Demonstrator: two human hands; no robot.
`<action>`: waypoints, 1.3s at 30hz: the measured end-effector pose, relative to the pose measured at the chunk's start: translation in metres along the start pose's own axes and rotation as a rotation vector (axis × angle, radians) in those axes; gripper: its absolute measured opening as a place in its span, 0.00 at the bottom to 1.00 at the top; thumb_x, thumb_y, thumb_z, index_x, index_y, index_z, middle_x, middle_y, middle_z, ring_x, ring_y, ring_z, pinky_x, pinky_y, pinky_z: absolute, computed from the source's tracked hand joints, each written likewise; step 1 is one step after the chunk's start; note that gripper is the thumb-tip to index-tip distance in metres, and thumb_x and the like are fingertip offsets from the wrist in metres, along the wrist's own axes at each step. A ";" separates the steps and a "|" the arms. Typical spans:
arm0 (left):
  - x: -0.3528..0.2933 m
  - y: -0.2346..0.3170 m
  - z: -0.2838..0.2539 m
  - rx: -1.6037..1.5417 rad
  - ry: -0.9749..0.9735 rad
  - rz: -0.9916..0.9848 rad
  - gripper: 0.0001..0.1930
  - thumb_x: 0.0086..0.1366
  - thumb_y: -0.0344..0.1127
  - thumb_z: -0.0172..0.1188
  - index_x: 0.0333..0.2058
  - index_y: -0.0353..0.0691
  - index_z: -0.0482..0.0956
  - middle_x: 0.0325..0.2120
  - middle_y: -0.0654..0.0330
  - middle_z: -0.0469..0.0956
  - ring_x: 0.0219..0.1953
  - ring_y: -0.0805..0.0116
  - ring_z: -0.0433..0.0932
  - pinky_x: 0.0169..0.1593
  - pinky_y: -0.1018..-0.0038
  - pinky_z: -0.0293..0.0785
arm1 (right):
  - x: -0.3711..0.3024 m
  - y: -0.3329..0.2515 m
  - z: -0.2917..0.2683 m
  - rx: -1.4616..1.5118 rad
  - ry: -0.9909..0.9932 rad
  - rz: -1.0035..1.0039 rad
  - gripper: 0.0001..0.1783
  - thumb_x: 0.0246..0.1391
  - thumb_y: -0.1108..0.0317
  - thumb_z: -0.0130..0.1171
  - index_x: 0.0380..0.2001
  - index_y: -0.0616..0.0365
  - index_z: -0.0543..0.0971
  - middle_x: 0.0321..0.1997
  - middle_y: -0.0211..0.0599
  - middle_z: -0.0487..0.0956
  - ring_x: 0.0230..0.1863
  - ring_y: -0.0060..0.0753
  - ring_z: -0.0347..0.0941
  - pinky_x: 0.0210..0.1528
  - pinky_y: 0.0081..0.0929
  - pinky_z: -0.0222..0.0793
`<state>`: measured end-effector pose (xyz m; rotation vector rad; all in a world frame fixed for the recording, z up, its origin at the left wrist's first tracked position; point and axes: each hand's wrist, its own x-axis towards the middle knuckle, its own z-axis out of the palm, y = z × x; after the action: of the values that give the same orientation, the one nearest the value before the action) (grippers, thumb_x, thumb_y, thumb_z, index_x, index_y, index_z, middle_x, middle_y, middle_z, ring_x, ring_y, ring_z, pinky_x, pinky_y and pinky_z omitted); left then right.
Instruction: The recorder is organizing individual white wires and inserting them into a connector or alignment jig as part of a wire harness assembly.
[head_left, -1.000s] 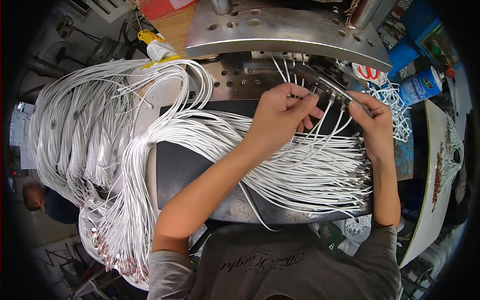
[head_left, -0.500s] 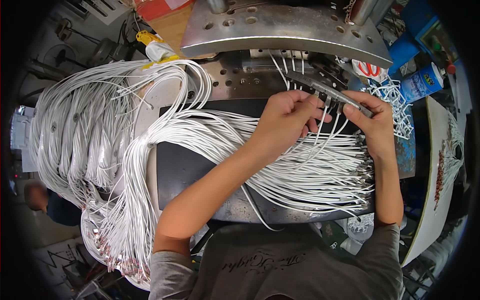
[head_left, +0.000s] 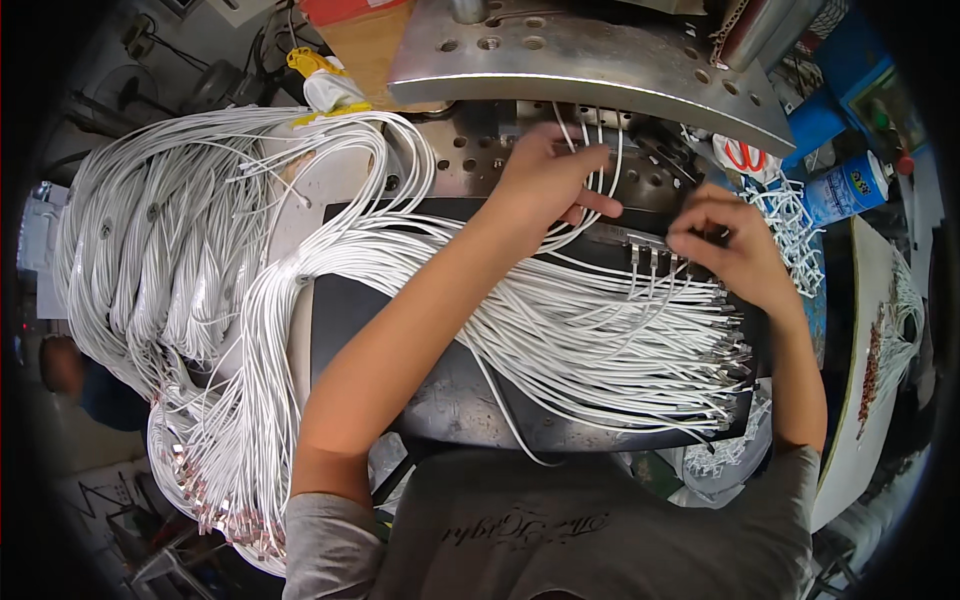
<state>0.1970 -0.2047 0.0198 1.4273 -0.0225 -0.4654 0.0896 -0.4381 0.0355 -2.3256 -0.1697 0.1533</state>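
Note:
My left hand is up at the front of a metal press, fingers curled around white cables that come out from under its thick steel plate. Part of that hand is blurred. A slim metal strip lies at the far side of the black mat, and small metal connectors on white cables hang along it. Beside the strip's right end is my right hand, fingers bent and apart, slightly smeared. Below both hands spreads a thick bundle of white cables, its metal-tipped ends toward the right.
Coiled white cables are heaped at the left. On the right stand a blue can, a pile of small white pieces and red-handled scissors. A pale board with copper-tipped wires leans at far right.
The metal strip, held up between both hands before, now lies on the mat. My left hand has moved up and left to the cables at the press; my right fingers have come off the strip.

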 end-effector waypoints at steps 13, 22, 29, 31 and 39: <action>0.008 -0.015 -0.013 0.089 -0.267 -0.148 0.16 0.74 0.41 0.57 0.38 0.32 0.83 0.24 0.61 0.80 0.14 0.76 0.71 0.17 0.78 0.61 | 0.144 0.144 -0.019 -0.551 0.435 -0.348 0.25 0.67 0.55 0.55 0.63 0.54 0.73 0.63 0.43 0.77 0.61 0.46 0.74 0.64 0.38 0.70; -0.014 -0.002 -0.030 0.557 -0.256 0.348 0.15 0.75 0.40 0.55 0.38 0.34 0.83 0.20 0.61 0.80 0.15 0.75 0.73 0.17 0.74 0.63 | 0.152 0.125 -0.005 -0.665 0.496 -0.278 0.30 0.67 0.53 0.56 0.65 0.57 0.70 0.63 0.42 0.76 0.64 0.42 0.72 0.65 0.38 0.70; -0.074 0.030 -0.097 0.145 -0.236 0.387 0.12 0.77 0.39 0.54 0.41 0.36 0.80 0.26 0.61 0.82 0.22 0.74 0.78 0.27 0.74 0.73 | 0.132 0.107 -0.015 -0.357 0.376 -0.156 0.23 0.68 0.60 0.56 0.60 0.62 0.74 0.60 0.50 0.77 0.62 0.50 0.72 0.66 0.38 0.68; -0.064 0.016 -0.122 -0.097 0.210 0.522 0.11 0.77 0.39 0.55 0.44 0.35 0.77 0.28 0.61 0.81 0.26 0.75 0.78 0.32 0.76 0.73 | 0.112 0.077 -0.014 -0.511 0.363 -0.104 0.21 0.68 0.61 0.55 0.58 0.63 0.75 0.59 0.52 0.78 0.62 0.52 0.72 0.66 0.38 0.68; -0.057 -0.024 -0.088 0.938 0.418 0.876 0.11 0.69 0.36 0.64 0.44 0.36 0.78 0.35 0.57 0.82 0.45 0.61 0.81 0.55 0.65 0.68 | 0.050 0.012 0.011 -0.622 0.412 -0.286 0.13 0.64 0.70 0.58 0.47 0.66 0.78 0.47 0.53 0.78 0.52 0.58 0.72 0.56 0.40 0.68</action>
<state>0.1629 -0.1050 -0.0023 2.2008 -0.5661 0.6678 0.1381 -0.4297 0.0161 -2.8436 -0.3801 -0.5973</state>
